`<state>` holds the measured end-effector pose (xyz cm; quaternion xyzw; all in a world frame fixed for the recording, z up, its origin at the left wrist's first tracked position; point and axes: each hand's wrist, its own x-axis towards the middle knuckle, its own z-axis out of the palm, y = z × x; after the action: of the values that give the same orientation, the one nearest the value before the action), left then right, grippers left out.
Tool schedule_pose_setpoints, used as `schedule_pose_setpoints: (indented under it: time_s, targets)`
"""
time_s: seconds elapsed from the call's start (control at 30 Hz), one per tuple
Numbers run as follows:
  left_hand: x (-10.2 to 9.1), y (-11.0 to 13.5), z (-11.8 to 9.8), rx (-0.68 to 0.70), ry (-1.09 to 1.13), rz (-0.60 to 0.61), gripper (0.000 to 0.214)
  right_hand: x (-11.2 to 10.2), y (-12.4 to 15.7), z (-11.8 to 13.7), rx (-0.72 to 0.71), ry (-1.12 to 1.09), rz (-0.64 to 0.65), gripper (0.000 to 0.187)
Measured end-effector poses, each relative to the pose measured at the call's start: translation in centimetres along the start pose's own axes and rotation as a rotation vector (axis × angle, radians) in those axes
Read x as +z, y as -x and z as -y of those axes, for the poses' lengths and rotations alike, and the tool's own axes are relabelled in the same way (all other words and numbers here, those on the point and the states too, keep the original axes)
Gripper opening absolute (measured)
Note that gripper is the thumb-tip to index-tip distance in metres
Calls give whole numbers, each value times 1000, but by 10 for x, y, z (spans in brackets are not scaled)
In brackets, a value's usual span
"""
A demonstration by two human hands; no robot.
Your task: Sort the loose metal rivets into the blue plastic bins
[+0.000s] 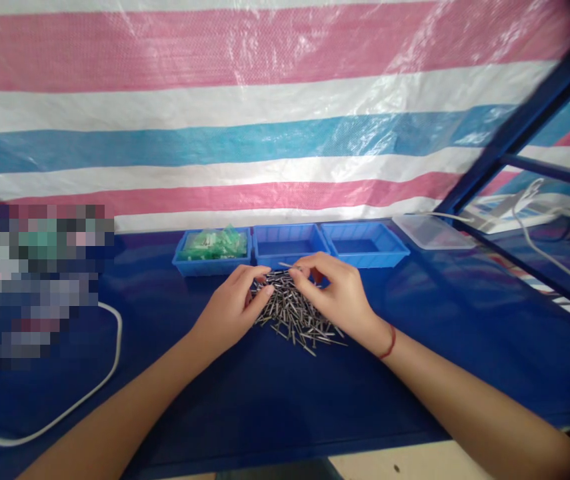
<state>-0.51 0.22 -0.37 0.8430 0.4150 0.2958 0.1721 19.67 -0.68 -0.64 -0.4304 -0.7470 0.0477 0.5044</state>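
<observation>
A heap of small metal pins point(292, 313) lies on the blue table point(275, 393) in front of me. My left hand point(235, 303) rests on the heap's left side, fingers curled and pinched at its top edge. My right hand point(337, 290), with a red string at the wrist, is curled over the heap's right side and pinches one thin pin point(287, 265) between thumb and fingertips. What the left fingers hold is too small to make out.
Three blue trays stand in a row behind the heap: the left tray point(212, 257) holds green plastic parts, the middle tray point(287, 241) and right tray point(365, 243) look empty. A clear lid point(432, 232) lies further right. A white cable point(89, 393) loops at left. A striped tarp hangs behind.
</observation>
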Motion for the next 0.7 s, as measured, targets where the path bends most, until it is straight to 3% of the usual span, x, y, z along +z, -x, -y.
schedule_pose_setpoints:
  time_s: [0.1, 0.27, 0.43, 0.7]
  targets:
    - [-6, -1, -2, 83, -86, 122, 22, -4, -9, -26, -2, 187, -85, 15]
    - [-10, -1, -6, 283, -202, 356, 20, -7, -17, -59, 34, 449, 1, 23]
    - [-10, 2, -9, 336, -270, 454, 12, -6, -14, -50, 40, 424, 34, 26]
    - [-11, 2, -10, 313, -296, 467, 4, -1, -5, -29, -2, 320, 117, 16]
